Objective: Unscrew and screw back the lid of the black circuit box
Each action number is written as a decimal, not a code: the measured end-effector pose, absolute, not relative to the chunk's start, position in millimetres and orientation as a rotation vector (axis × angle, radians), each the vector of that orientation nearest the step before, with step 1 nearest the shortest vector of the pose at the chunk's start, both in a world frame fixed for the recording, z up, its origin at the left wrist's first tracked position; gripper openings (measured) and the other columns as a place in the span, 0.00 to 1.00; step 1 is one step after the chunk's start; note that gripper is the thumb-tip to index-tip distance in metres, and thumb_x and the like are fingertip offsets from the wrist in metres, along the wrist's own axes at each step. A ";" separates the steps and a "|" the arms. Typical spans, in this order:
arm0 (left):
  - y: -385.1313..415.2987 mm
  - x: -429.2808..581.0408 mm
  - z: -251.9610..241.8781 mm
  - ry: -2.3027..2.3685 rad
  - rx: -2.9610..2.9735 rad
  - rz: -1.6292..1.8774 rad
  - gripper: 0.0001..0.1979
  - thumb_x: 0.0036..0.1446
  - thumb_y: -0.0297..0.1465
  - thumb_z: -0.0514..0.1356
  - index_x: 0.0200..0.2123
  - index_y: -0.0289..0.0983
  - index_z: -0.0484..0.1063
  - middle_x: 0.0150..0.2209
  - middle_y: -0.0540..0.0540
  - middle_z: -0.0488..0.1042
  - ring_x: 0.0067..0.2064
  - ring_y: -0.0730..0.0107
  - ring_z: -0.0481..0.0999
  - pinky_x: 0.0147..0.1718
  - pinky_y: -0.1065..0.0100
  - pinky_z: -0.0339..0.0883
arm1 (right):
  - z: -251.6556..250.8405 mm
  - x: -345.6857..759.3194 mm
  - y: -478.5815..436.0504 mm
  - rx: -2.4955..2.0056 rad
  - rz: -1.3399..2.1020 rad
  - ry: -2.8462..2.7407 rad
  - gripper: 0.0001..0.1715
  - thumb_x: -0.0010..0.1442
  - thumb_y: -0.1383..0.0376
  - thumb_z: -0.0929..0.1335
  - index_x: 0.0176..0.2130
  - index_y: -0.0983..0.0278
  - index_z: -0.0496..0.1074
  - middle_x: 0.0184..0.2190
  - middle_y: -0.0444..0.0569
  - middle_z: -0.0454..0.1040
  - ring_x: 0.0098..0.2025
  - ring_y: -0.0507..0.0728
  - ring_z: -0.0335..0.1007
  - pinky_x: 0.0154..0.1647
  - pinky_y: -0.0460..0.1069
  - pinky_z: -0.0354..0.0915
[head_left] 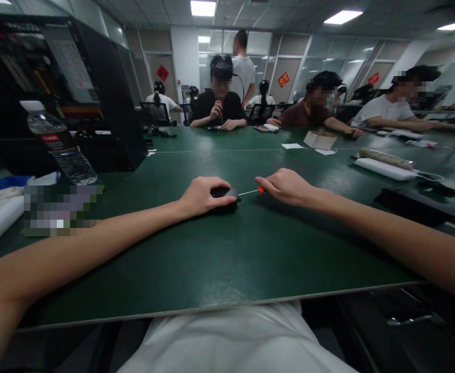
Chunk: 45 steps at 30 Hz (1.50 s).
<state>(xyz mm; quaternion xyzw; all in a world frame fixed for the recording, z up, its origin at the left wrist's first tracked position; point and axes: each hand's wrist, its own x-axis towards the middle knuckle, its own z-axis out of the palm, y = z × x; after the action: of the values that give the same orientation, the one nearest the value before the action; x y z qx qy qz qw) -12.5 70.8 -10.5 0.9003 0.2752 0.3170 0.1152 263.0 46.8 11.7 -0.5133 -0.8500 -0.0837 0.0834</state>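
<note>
Near the middle of the green table [211, 264], my left hand [202, 194] is closed around a small black box-like object [230, 206], pressing it to the tabletop. The fingers cover much of it, so its exact kind does not show. My right hand [285, 185] grips a screwdriver [261, 189] by its orange handle, most of which is hidden in the fist. The thin metal shaft points left and lies nearly level. Its tip meets the right side of the black object, or comes very close to it.
A water bottle [62, 142] stands at the left by a black cabinet [111, 103]. Toward the right lie a white power strip [384, 168], a long black box [413, 204] and an open carton [319, 140]. Across the table sits a person in black [219, 106]; other people work nearby.
</note>
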 end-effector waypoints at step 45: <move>75.5 -21.2 -5.7 0.700 2.368 0.833 0.28 0.51 0.43 0.71 0.52 0.35 0.75 0.50 0.40 0.80 0.50 0.57 0.79 0.54 0.59 0.70 | -12.0 241.9 28.3 -0.919 -0.370 -2.495 0.23 0.70 0.61 0.61 0.58 0.68 0.71 0.44 0.57 0.75 0.41 0.58 0.74 0.40 0.50 0.68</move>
<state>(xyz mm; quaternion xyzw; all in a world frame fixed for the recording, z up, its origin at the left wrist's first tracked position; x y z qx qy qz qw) -21.2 75.5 -5.7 0.8763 0.2589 0.3083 0.2645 241.9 28.3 -12.0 -0.3336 -0.9052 -0.1344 0.2266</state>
